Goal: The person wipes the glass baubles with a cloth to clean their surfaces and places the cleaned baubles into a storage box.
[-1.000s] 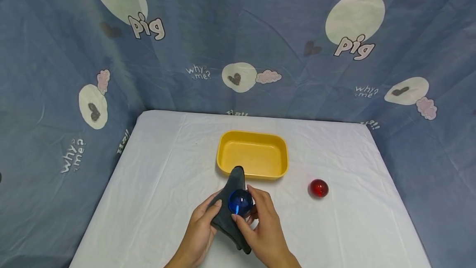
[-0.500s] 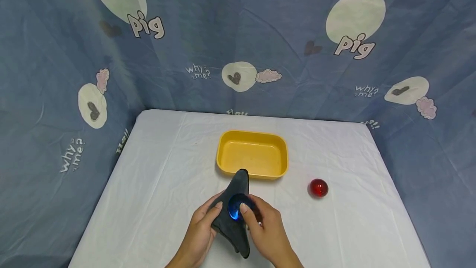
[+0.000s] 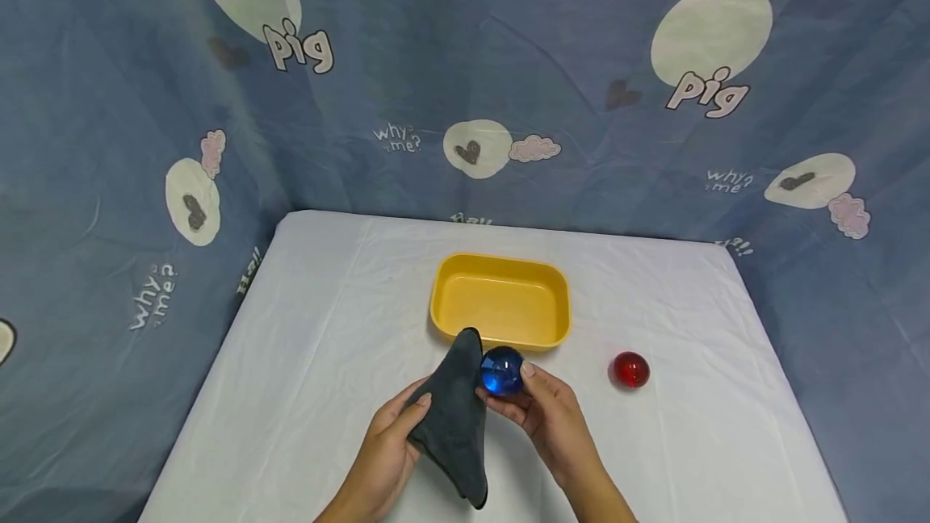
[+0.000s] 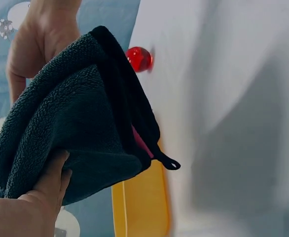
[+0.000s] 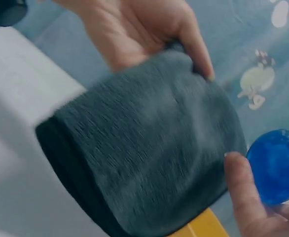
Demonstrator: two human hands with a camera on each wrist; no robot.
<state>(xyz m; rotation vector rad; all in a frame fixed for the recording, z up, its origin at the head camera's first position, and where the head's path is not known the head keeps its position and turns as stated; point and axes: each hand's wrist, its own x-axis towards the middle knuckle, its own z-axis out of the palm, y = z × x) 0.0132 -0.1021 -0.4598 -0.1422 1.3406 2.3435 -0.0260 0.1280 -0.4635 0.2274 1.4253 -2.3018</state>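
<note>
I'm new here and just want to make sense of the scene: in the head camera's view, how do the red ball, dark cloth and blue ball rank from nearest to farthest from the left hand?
1. Dark cloth: gripped in the left hand.
2. Blue ball: at the cloth's right side, held by the right hand.
3. Red ball: farther right, on the white surface.

Dark grey cloth (image 3: 454, 418); blue ball (image 3: 501, 371); red ball (image 3: 630, 370); yellow tray (image 3: 508, 309); blue backdrop (image 3: 407, 47), pig print (image 3: 710, 92).

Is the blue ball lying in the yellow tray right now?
No, the right hand holds the blue ball, beside the dark cloth in the left hand.
</note>
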